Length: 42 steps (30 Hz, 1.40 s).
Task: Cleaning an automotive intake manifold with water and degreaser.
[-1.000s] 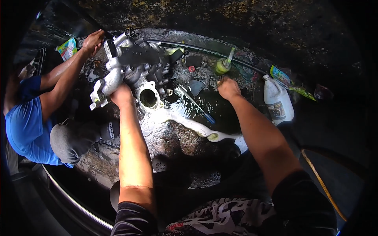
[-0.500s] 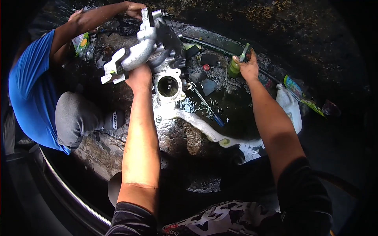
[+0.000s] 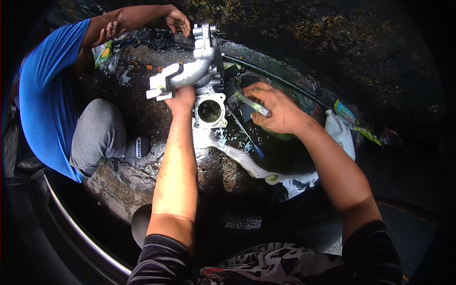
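Observation:
A silvery cast-metal intake manifold (image 3: 192, 73) stands tilted over the wet ground, its round flanged opening (image 3: 209, 110) facing me. My left hand (image 3: 182, 100) is closed around a curved runner of it, the fingers mostly hidden behind the metal. To the right of the opening, my right hand (image 3: 278, 110) grips a brush with a flat, pale greenish handle (image 3: 252, 104); its bristle end is dim and close to the manifold. Under that hand a bit of green shows, too covered to make out. A screwdriver with a blue handle (image 3: 258, 151) lies below the opening.
On the left crouches a person in a blue shirt (image 3: 52, 95), one open hand (image 3: 178, 21) near the manifold's top. A white jug (image 3: 339, 135) and colourful packet (image 3: 350, 115) lie at right. A dark hose (image 3: 273, 73) runs behind; whitish liquid (image 3: 242, 159) streaks the ground.
My right hand has brought the brush from the green container leftward and nearer, toward the manifold. The manifold has shifted right and turned more upright. The other person's hand has come off its top.

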Each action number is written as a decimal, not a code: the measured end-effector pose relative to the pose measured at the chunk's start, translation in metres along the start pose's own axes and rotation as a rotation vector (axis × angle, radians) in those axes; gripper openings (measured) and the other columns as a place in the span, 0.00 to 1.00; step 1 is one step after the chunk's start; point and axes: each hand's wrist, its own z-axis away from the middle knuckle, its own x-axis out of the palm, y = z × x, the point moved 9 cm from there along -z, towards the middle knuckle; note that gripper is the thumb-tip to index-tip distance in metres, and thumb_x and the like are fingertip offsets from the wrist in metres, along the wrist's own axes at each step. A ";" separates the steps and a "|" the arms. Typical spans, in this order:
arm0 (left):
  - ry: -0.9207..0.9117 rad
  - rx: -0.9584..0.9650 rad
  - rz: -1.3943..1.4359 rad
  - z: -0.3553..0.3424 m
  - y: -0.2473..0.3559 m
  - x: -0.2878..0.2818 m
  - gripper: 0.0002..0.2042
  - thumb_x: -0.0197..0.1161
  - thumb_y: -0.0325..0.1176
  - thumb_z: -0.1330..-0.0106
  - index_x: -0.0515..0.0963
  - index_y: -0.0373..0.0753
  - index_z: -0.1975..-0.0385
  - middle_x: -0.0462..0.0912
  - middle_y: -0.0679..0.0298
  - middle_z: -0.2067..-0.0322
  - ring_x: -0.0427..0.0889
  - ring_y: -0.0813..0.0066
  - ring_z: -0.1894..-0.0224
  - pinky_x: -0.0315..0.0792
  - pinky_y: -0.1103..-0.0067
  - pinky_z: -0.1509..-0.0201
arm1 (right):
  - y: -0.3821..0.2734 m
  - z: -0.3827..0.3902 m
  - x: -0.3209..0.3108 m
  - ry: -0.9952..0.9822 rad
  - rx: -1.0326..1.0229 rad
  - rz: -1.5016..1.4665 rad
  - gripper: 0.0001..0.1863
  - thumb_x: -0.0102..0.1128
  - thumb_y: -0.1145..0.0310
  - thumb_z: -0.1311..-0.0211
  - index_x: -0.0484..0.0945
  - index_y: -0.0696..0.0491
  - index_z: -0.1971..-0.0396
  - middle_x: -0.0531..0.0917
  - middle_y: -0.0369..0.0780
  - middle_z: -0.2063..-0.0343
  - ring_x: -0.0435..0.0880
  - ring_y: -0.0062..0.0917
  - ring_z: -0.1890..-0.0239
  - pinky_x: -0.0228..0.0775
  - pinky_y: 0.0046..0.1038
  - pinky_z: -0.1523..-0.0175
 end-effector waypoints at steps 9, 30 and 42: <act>-0.021 0.021 0.094 0.006 0.018 -0.001 0.13 0.64 0.28 0.39 0.80 0.37 0.53 0.83 0.56 0.54 0.81 0.58 0.47 0.71 0.67 0.38 | -0.016 -0.002 0.071 -0.297 0.299 0.026 0.14 0.63 0.66 0.45 0.82 0.59 0.62 0.86 0.56 0.66 0.85 0.54 0.57 0.77 0.47 0.46; -0.011 0.061 0.094 0.015 0.045 0.001 0.13 0.64 0.28 0.35 0.79 0.35 0.52 0.83 0.56 0.56 0.82 0.63 0.51 0.73 0.69 0.41 | -0.002 0.006 0.083 -0.440 0.493 0.133 0.19 0.62 0.59 0.50 0.86 0.61 0.67 0.86 0.57 0.63 0.86 0.51 0.55 0.79 0.45 0.46; 0.014 0.084 0.086 0.018 0.041 -0.004 0.13 0.63 0.26 0.35 0.79 0.35 0.51 0.83 0.54 0.55 0.81 0.60 0.50 0.73 0.68 0.41 | -0.011 0.005 0.076 -0.396 0.408 0.103 0.18 0.61 0.62 0.49 0.83 0.62 0.65 0.86 0.56 0.63 0.86 0.51 0.54 0.77 0.47 0.45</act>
